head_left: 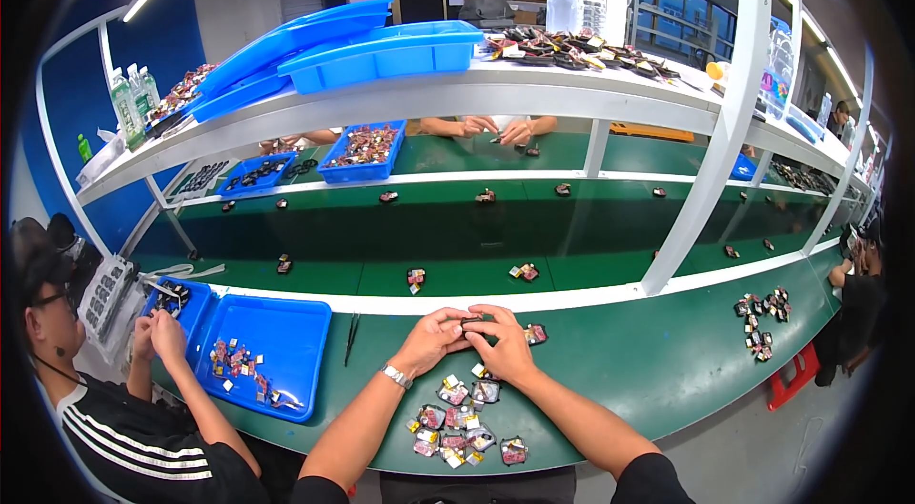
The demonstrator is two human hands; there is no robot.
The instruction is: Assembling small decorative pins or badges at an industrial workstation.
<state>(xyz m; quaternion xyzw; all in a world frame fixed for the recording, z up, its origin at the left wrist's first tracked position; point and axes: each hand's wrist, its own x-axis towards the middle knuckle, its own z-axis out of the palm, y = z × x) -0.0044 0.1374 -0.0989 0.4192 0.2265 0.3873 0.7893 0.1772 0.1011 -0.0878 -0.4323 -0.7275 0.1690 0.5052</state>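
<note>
Above the green bench, my left hand (431, 342) and my right hand (499, 344) meet, fingers closed around a small black part (469, 324) mostly hidden by them. Just past my right fingers lies a small black-cased assembly (536, 333) with pink and yellow bits. Between my forearms, several similar assemblies (456, 420) lie in a loose cluster, with clear or black casings, white blocks and reddish wiring. A watch is on my left wrist.
At left, a blue tray (310, 352) holds small pink and white parts, with black tweezers (352, 337) beside it. A co-worker (133, 409) sits left. More assemblies (761, 318) lie right. Ahead, a white post (701, 151) supports a shelf; assemblies dot the green belt (448, 237).
</note>
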